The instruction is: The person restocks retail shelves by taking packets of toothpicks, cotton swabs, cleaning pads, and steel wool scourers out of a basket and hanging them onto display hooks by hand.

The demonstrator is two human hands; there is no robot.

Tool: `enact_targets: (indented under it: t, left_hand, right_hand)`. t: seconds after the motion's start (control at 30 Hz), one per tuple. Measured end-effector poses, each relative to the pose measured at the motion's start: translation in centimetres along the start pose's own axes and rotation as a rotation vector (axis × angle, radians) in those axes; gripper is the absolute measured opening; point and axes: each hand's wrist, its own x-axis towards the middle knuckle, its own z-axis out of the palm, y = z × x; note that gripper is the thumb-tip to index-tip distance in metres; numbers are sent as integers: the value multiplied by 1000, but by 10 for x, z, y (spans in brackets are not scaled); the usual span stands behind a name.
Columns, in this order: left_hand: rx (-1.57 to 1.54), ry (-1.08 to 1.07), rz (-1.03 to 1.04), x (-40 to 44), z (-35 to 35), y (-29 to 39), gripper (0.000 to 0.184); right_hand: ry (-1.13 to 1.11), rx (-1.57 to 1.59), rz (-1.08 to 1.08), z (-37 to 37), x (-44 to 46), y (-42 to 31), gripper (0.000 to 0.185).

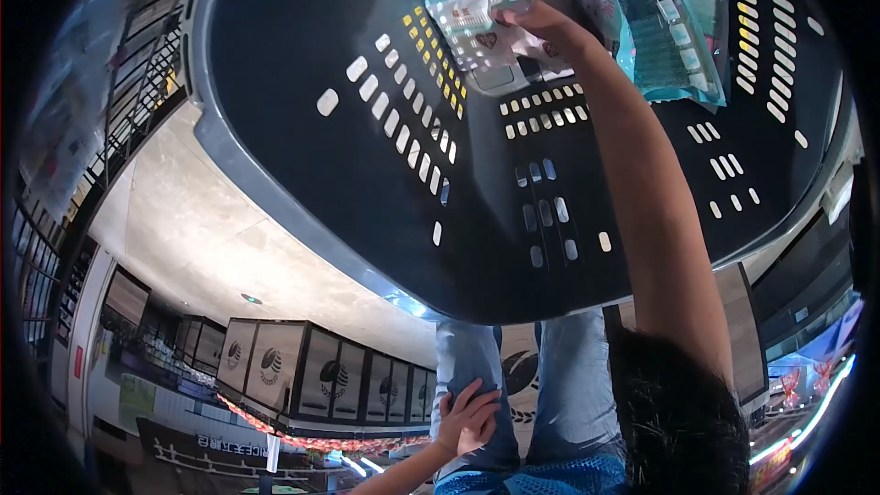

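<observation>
My right hand (555,20) reaches deep into a dark plastic shopping basket (312,192) with slotted walls. Its thumb and a finger lie on a white and teal plastic package (477,23), gripping it; the other fingers are partly hidden. Just right of this hand, a clear teal packet of green scouring cloths (678,50) leans among more teal packaging with red printed characters. Down at the bottom of the view, my left hand (469,420) lies on the jeans (472,353) over my leg, fingers spread and nothing in it.
A grey rim (275,211) runs round the basket, close to my legs. Pale floor (206,211) shows at the left. Beyond it stand dark-framed panels with leaf-like logos (335,376). Dark wire racks (137,82) line the far left, and bright coloured lights (816,412) glow at lower right.
</observation>
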Motion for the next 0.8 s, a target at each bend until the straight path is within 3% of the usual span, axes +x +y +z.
enact_targets:
  t: [0.03,0.07,0.13,0.17,0.2,0.27,0.3,0.33,0.43,0.53,0.8]
  left_hand:
    - [-7,-7,-3,-1,1,2,15]
    - [-15,24,3,0,1,3,15]
    - [-20,59,12,3,1,3,15]
    - [-28,61,10,3,1,4,15]
    - [-36,63,9,3,1,5,15]
    - [-21,67,15,4,2,5,16]
    - [-7,69,17,3,2,6,16]
    - [-6,67,18,3,1,6,16]
    - [-11,65,2,4,0,8,15]
    - [20,55,24,4,1,7,12]
    - [14,55,24,2,6,3,15]
  right_hand:
    - [-144,63,54,-10,3,-3,82]
    - [-148,59,54,-8,2,2,82]
    - [-452,524,94,-5,4,12,84]
    - [-487,969,207,-9,-7,-3,79]
    - [-486,969,207,-12,-7,-7,79]
    - [-681,551,402,-23,-2,-12,82]
    - [-743,464,340,-31,-3,-26,88]
    - [-671,99,396,-27,-6,-42,96]
    - [-753,50,497,-40,-14,-73,108]
    - [-722,-49,451,-36,-21,-78,111]
    - [-772,-93,545,-41,-23,-111,110]
